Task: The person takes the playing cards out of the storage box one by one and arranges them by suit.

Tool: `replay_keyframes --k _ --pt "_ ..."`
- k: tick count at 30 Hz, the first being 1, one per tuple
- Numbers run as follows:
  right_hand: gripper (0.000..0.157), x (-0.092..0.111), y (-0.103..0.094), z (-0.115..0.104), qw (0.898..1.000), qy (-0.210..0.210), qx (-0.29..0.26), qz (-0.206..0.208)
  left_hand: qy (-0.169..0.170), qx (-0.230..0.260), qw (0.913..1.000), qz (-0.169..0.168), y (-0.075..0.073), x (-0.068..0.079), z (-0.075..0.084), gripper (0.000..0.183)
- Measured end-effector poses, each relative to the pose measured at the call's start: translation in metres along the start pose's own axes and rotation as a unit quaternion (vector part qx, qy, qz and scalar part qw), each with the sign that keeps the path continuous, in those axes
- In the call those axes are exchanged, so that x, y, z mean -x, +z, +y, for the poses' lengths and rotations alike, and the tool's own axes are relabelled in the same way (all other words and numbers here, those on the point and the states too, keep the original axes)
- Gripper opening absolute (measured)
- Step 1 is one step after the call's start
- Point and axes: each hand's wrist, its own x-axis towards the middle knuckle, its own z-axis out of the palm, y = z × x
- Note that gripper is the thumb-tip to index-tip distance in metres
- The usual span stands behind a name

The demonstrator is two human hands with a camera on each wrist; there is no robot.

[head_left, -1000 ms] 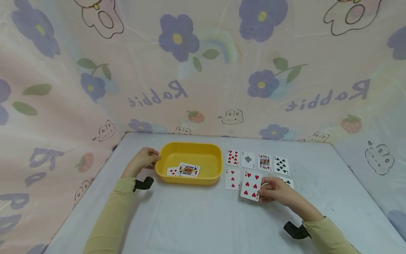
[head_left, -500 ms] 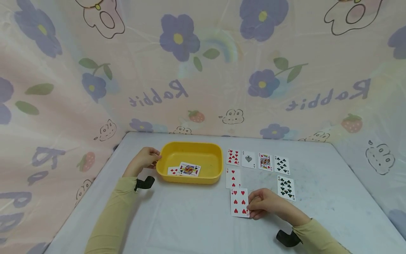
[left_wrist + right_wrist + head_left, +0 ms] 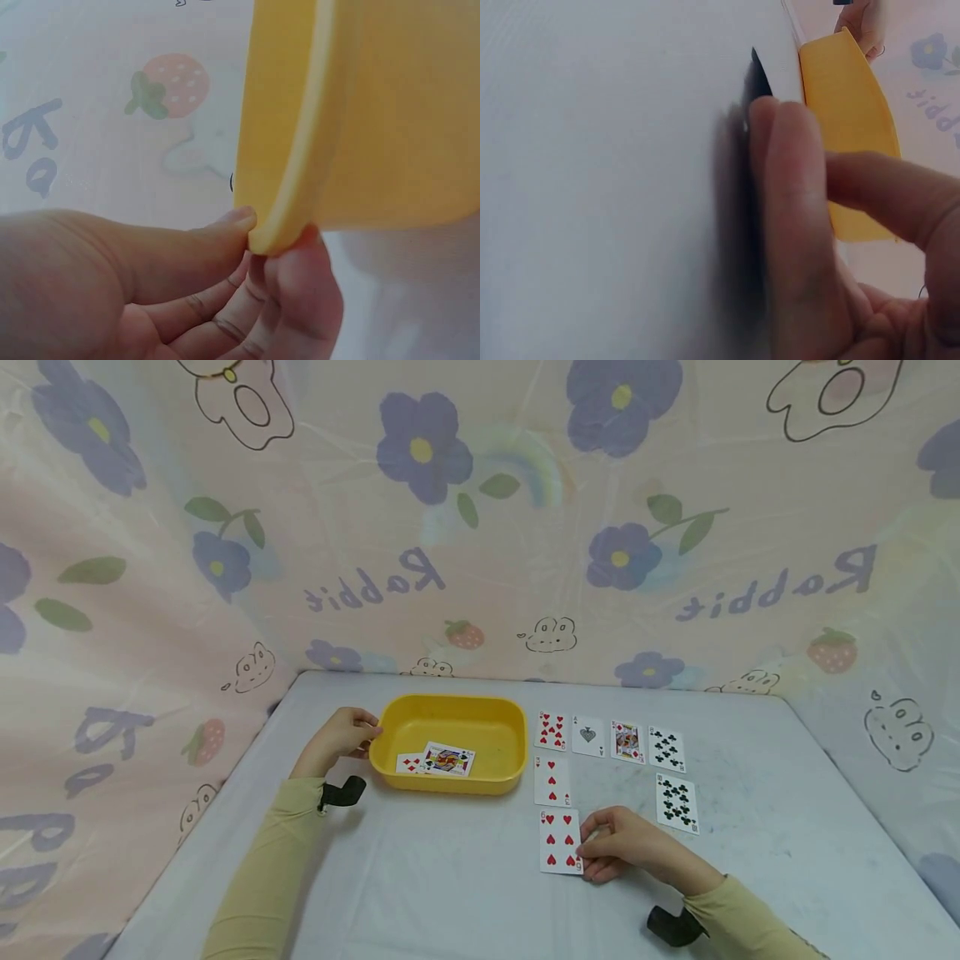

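**Right-Hand Pinch on the Six of Hearts [image 3: 558,839], Aligned Below the Three of Hearts [image 3: 552,782]**

Governing relation: the six of hearts lay directly in front of the three of hearts, on the side away from the back edge of the tabletop [image 3: 420,877]. The long axes of both cards ran roughly from the back edge toward the front. Their facing short edges were just beside each other; contact could not be confirmed. The six was immediately left of the right hand [image 3: 630,843], the nearer hand, and well apart from the left hand [image 3: 341,739].

Right hand: the thumb and fingers pinched the card at its right long edge, near the front right corner, with the gap closed to card thickness. The right wrist view suggested slight clearance under the card; full contact with the tabletop could not be verified.

Left hand: the thumb and fingers pinched the left-end rim of the yellow tray [image 3: 450,787]. The tray stood toward the back edge of the tabletop, left of the cards, its long axis roughly parallel to that edge.
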Motion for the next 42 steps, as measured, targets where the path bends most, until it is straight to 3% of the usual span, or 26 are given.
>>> replay_keyframes --k 16,32,37,42 --pt "0.022 0.0 0.004 -0.003 0.999 -0.004 0.035 0.01 -0.012 -0.006 0.9998 0.013 0.002 0.002 0.0 0.027" --pt "0.026 0.001 0.002 -0.007 0.999 -0.007 0.046 0.017 -0.002 0.002 0.9999 0.012 0.001 0.005 -0.002 0.025" --pt "0.024 -0.002 -0.005 -0.026 0.995 -0.028 0.089 0.029 -0.011 -0.003 0.9998 0.016 0.001 0.003 -0.002 0.026" --pt "0.025 -0.011 -0.016 -0.07 0.989 -0.07 0.132 0.005 -0.013 -0.007 0.9998 0.013 0.002 -0.001 -0.001 0.028"
